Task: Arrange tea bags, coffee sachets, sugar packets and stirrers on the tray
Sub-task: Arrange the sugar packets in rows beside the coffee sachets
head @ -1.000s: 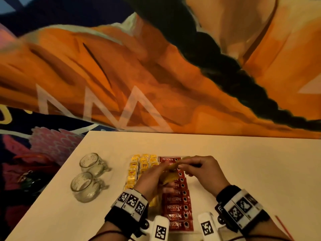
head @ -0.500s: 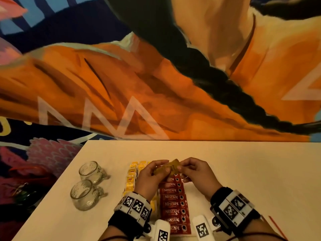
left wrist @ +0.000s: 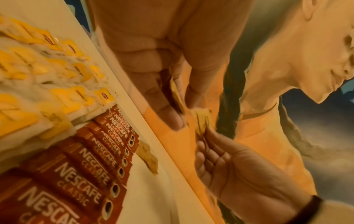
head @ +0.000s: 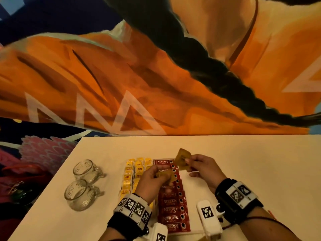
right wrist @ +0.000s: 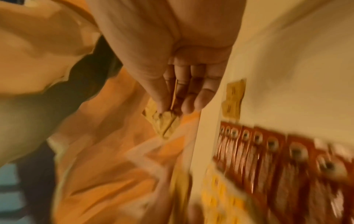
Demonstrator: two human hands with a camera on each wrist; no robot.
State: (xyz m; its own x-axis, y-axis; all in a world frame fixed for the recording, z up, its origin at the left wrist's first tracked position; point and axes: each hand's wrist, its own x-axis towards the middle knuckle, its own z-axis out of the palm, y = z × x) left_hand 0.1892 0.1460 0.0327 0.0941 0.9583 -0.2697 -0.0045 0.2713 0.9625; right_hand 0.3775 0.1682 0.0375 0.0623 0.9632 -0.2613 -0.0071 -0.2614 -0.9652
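My right hand [head: 188,162] pinches one brown sugar packet [head: 181,159] between thumb and fingers, raised above the far end of the red coffee sachets [head: 172,202]. My left hand [head: 162,176] holds a small stack of brown sugar packets [head: 165,174] just left of it, over the sachet column. Yellow tea bags [head: 135,171] lie in rows left of the sachets. In the left wrist view two sugar packets [left wrist: 148,156] lie flat beside the sachets [left wrist: 86,163]; the right wrist view shows the same sugar packets [right wrist: 232,98]. The tray's edges are hard to make out.
Two glass mugs [head: 86,169] [head: 79,193] stand on the white table [head: 251,157] left of the tea bags. A thin red strip [head: 271,213] lies by my right forearm. A painted wall runs along the table's far edge.
Both hands were together on the sugar packets. The right hand has drawn one packet off to the right, and the left hand has dropped slightly with the others.
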